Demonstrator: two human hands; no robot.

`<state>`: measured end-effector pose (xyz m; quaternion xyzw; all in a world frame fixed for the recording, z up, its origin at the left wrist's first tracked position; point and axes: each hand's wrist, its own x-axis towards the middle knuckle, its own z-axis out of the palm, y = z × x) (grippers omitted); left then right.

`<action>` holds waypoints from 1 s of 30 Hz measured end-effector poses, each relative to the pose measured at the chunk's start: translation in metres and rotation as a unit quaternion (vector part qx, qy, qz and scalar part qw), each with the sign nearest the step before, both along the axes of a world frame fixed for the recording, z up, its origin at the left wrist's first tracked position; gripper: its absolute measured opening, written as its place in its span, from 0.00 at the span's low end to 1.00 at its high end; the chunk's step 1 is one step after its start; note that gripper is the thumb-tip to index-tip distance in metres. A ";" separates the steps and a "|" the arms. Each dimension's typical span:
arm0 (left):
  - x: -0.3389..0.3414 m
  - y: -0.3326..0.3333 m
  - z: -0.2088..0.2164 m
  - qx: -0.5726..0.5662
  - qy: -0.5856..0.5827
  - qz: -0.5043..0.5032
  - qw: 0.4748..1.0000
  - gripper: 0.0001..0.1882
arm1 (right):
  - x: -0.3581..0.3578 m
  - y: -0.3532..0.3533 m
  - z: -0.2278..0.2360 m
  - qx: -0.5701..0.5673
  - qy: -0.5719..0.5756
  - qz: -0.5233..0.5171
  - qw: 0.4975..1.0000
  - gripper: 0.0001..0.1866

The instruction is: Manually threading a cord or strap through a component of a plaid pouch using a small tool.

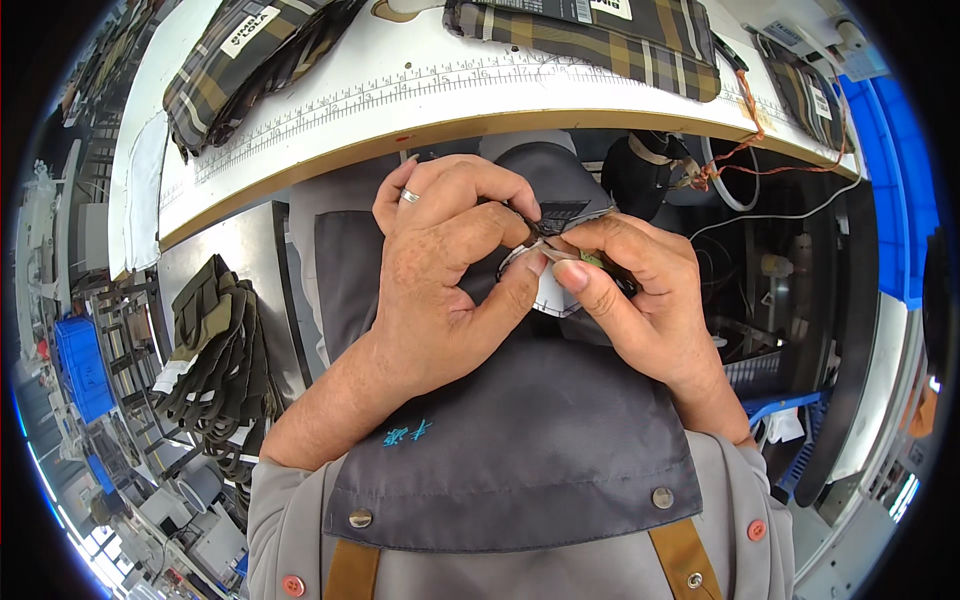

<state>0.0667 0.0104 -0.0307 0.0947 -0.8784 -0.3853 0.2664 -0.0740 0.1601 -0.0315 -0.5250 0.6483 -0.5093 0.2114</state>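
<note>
Both of my hands meet over my lap, just in front of the table edge. Thumb and index finger of my left hand (450,260) pinch one side of a small dark fabric piece (562,216), which has a black printed label on it. My right hand (640,290) grips the other side between thumb and fingers. Below the fingertips a white piece with a dark outline (556,294) shows, partly covered by the right thumb. A thin pale strip lies between the two thumbs; what exactly it is stays hidden.
A white table with a printed ruler (400,88) curves across ahead. Folded plaid fabric bundles (600,40) rest on it, another (240,75) at left. Dark green fabric pieces (225,350) hang at left. Orange twisted wires (735,150) run off the table at right, near blue bins (890,180).
</note>
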 end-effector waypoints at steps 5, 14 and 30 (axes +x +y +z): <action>-0.001 0.000 0.000 0.003 0.002 -0.012 1.000 0.06 | -0.002 0.000 -0.001 0.006 -0.027 -0.002 1.000 0.09; -0.001 0.001 -0.001 -0.010 -0.002 -0.016 1.000 0.06 | 0.001 -0.007 0.012 -0.079 -0.030 -0.088 0.993 0.11; 0.001 -0.010 0.020 -0.108 -0.048 0.046 0.992 0.08 | -0.022 -0.004 0.004 -0.086 0.114 -0.046 0.989 0.09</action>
